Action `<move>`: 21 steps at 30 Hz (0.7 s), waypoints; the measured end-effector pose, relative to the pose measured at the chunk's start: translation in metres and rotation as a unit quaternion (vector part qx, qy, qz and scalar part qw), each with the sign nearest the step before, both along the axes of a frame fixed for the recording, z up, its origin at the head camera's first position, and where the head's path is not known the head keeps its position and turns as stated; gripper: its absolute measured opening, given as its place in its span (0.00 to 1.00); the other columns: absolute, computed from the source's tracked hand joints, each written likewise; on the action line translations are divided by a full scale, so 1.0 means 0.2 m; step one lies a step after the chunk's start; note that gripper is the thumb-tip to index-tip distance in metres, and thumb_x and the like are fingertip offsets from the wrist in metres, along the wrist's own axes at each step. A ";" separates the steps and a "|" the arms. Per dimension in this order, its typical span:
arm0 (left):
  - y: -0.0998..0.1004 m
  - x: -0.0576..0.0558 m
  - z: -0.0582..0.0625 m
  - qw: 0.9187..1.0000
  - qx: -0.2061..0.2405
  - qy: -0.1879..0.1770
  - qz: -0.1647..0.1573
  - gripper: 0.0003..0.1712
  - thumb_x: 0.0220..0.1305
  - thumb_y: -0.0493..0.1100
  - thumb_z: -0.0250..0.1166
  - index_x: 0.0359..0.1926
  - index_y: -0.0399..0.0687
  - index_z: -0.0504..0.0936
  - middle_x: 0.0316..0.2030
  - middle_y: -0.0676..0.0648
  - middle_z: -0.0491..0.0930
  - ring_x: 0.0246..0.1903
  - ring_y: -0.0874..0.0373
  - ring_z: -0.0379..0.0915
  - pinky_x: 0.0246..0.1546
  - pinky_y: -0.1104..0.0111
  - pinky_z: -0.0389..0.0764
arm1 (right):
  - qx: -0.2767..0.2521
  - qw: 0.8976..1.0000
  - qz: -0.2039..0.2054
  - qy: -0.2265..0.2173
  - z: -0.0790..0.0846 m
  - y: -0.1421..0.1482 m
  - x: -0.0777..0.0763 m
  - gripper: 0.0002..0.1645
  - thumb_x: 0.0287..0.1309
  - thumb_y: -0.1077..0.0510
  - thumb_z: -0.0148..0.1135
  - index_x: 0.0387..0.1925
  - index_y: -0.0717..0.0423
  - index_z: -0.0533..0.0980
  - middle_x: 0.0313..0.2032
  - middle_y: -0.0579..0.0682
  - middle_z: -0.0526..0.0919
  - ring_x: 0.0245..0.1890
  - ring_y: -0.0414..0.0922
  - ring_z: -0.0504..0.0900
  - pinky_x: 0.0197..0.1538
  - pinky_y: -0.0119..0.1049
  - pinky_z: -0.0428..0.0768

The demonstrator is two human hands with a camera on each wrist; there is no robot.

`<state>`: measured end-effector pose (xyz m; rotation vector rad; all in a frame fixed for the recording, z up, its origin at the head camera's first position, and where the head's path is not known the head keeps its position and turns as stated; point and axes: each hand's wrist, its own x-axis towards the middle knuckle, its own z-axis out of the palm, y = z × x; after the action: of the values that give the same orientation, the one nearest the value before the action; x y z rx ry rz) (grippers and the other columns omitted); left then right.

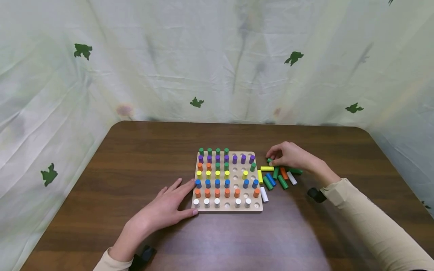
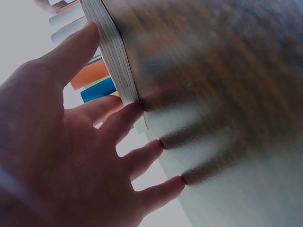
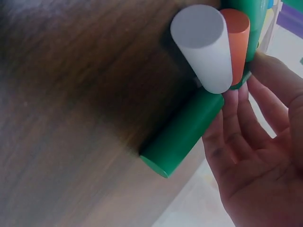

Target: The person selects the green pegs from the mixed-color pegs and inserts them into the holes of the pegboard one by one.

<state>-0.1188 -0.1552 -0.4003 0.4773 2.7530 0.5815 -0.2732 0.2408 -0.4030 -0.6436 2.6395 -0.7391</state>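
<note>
A light wooden pegboard (image 1: 228, 211) lies on the table, with coloured pegs standing in rows and some bare holes, mostly toward its right side. My left hand (image 1: 169, 205) rests at the board's left edge, fingers spread and thumb at the front corner. In the left wrist view, the thumb and fingertips of the left hand (image 2: 80, 137) meet the board's wooden side (image 2: 113, 59). Beyond the board's right edge, my right hand (image 1: 291, 155) pinches a green peg (image 1: 269, 160) between thumb and fingers. Below it lie an orange peg (image 3: 238, 40) and a white peg (image 3: 203, 52).
Loose pegs lie in a pile right of the board, among them a blue peg (image 1: 270, 179), a yellow peg (image 1: 267, 168) and several green ones. Another white peg (image 1: 264, 194) lies along the board's right edge. A patterned curtain (image 1: 217, 67) hangs behind the brown table (image 1: 152, 150).
</note>
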 end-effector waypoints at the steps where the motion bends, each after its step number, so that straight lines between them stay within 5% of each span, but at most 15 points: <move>1: 0.00 0.00 0.00 1.000 0.000 0.002 -0.001 0.50 0.60 0.65 0.66 0.75 0.49 0.60 0.73 0.48 0.60 0.74 0.41 0.42 0.66 0.36 0.47 | 0.001 1.000 -0.001 0.001 0.00 0.00 0.00 0.11 0.59 0.60 0.69 0.45 0.54 0.83 0.33 0.45 0.83 0.34 0.44 0.78 0.42 0.40 0.80; 21: 0.00 0.00 0.00 1.000 0.002 0.006 -0.004 0.49 0.60 0.64 0.67 0.75 0.48 0.60 0.73 0.48 0.60 0.74 0.41 0.43 0.66 0.36 0.48 | -0.082 0.996 -0.003 0.038 0.06 -0.05 0.01 0.10 0.61 0.58 0.68 0.45 0.54 0.82 0.37 0.46 0.84 0.37 0.45 0.81 0.44 0.41 0.81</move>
<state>-0.1182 -0.1543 -0.4003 0.4950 2.7604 0.5835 -0.2719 0.2313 -0.3917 -0.7204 2.6693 -0.9589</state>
